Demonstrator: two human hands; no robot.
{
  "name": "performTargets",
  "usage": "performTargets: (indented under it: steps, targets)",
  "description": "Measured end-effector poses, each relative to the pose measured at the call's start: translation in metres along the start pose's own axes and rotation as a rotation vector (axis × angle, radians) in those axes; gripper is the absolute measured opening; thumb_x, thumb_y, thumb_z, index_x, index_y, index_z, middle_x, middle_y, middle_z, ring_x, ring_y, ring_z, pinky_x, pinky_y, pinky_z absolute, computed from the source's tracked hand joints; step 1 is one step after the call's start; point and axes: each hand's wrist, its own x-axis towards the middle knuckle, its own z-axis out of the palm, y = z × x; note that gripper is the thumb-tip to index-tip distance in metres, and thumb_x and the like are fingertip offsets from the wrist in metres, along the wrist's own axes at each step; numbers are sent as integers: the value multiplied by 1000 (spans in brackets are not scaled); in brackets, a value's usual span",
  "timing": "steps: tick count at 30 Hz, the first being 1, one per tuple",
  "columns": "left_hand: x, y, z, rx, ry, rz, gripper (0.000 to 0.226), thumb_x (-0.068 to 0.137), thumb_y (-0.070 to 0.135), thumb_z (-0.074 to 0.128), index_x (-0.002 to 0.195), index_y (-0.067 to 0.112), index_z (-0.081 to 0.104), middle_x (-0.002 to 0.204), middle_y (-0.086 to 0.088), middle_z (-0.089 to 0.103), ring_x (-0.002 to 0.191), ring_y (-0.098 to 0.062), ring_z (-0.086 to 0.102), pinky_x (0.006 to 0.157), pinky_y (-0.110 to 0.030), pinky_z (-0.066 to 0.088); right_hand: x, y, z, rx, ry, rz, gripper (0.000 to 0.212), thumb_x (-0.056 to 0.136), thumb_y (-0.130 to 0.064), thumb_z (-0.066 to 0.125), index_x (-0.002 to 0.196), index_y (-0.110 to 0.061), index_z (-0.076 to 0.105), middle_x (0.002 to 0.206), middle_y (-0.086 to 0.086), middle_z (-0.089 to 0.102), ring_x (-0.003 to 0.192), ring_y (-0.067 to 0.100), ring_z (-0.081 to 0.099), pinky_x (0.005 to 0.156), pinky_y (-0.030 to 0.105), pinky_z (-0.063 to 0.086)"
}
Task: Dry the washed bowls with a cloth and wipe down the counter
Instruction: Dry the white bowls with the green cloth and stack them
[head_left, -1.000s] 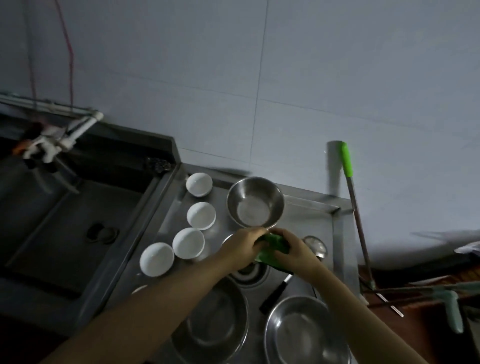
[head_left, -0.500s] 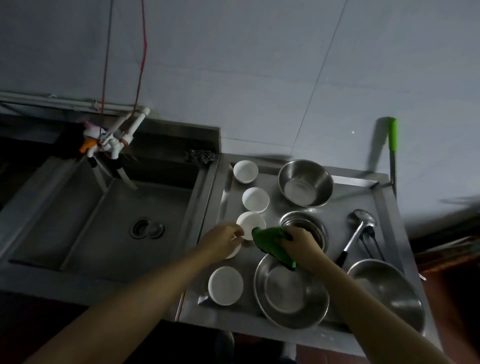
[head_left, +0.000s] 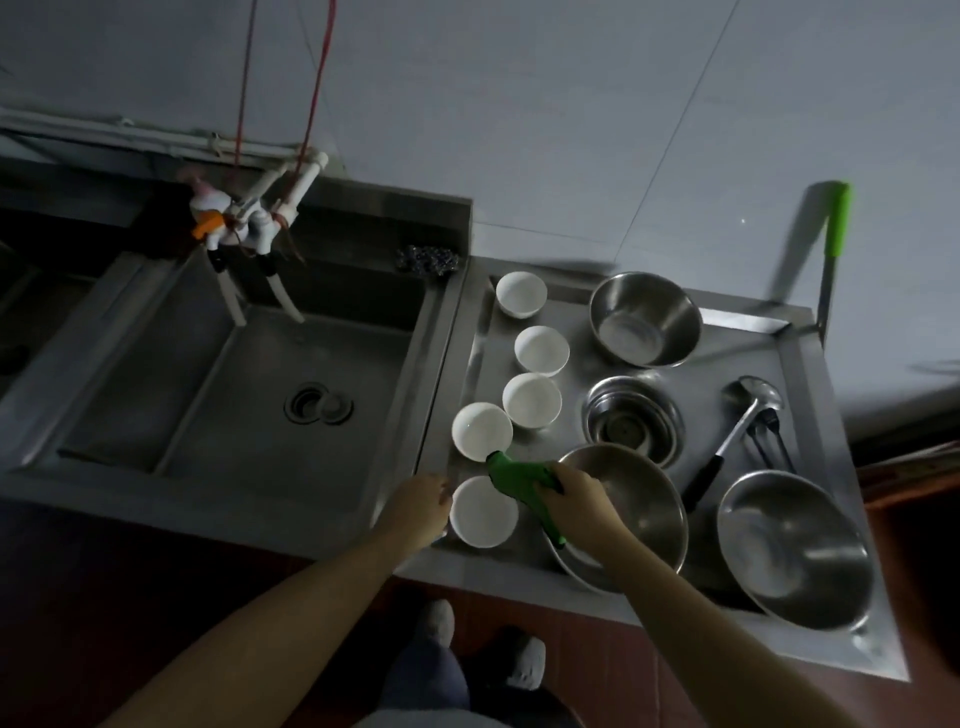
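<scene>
Several white bowls stand in a row along the left side of the steel counter (head_left: 576, 332). The nearest white bowl (head_left: 483, 514) sits by the front edge, and my left hand (head_left: 422, 506) grips its left rim with curled fingers. Just to its right, my right hand (head_left: 576, 500) holds a bunched green cloth (head_left: 517, 480), which hangs over the gap between that bowl and a large steel bowl (head_left: 641, 506). Another white bowl (head_left: 480, 430) stands right behind the cloth.
A deep steel bowl (head_left: 644, 318) stands at the back, stacked small steel bowls (head_left: 631, 421) mid-counter, a wide steel bowl (head_left: 795, 551) at the right front. A ladle (head_left: 748, 410) lies between them. The sink (head_left: 260, 389) with taps (head_left: 244, 223) is left; a green-handled tool (head_left: 836, 223) leans on the wall.
My left hand let go of a white bowl beside the row and moved back to the nearest bowl. My right hand carried the cloth toward the front. The view tilted down.
</scene>
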Motion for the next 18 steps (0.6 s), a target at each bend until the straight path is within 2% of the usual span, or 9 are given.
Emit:
performTargets:
  steps: [2, 4, 6, 8, 10, 13, 18]
  targets:
    - [0, -6, 10, -6, -38, -11, 13, 92, 22, 59, 103, 21, 67, 95, 1, 70, 86, -19, 66, 75, -38, 57, -7, 4, 15, 15, 14, 18, 11, 99, -20, 54, 102, -19, 65, 89, 3, 68, 77, 15, 65, 61, 20, 49]
    - [2, -9, 16, -5, -60, -11, 13, 89, 20, 61, 101, 16, 66, 95, -3, 70, 86, -22, 65, 73, -37, 56, -12, 7, 26, 14, 24, 53, 13, 100, -20, 54, 107, -20, 65, 90, 3, 67, 75, 13, 64, 60, 19, 50]
    - [8, -14, 22, -39, -50, -9, 10, 89, 17, 59, 96, 13, 65, 92, -4, 68, 80, -20, 60, 63, -32, 47, -17, 11, 40, 76, 58, 90, 17, 100, -18, 53, 113, -22, 64, 89, 3, 68, 71, 12, 64, 52, 13, 47]
    - [16, -19, 30, -74, -45, 15, 14, 91, 15, 54, 100, 14, 65, 92, -1, 66, 79, -15, 55, 57, -26, 36, -20, 14, 55, 140, 101, 118, 20, 101, -16, 53, 115, -25, 64, 86, 3, 68, 66, 12, 63, 49, 14, 46]
    - [24, -23, 36, -107, -59, 18, 19, 92, 14, 52, 104, 16, 66, 92, 3, 64, 83, -15, 58, 59, -24, 36, -21, 17, 70, 197, 141, 150, 21, 100, -16, 54, 115, -27, 65, 83, 2, 69, 64, 13, 63, 52, 19, 50]
    - [34, -29, 48, -150, -88, 2, 21, 90, 9, 54, 105, 13, 68, 97, 0, 69, 87, -16, 62, 57, -16, 35, -20, 24, 91, 225, 197, 194, 26, 98, -16, 56, 118, -28, 67, 82, -3, 69, 67, 14, 65, 57, 26, 52]
    - [46, -31, 61, -224, -66, -78, 14, 87, 6, 66, 101, 7, 66, 97, -9, 69, 86, -21, 61, 69, -25, 39, -19, 29, 104, 245, 250, 226, 29, 96, -14, 57, 120, -29, 68, 85, -7, 70, 68, 8, 65, 60, 24, 53]
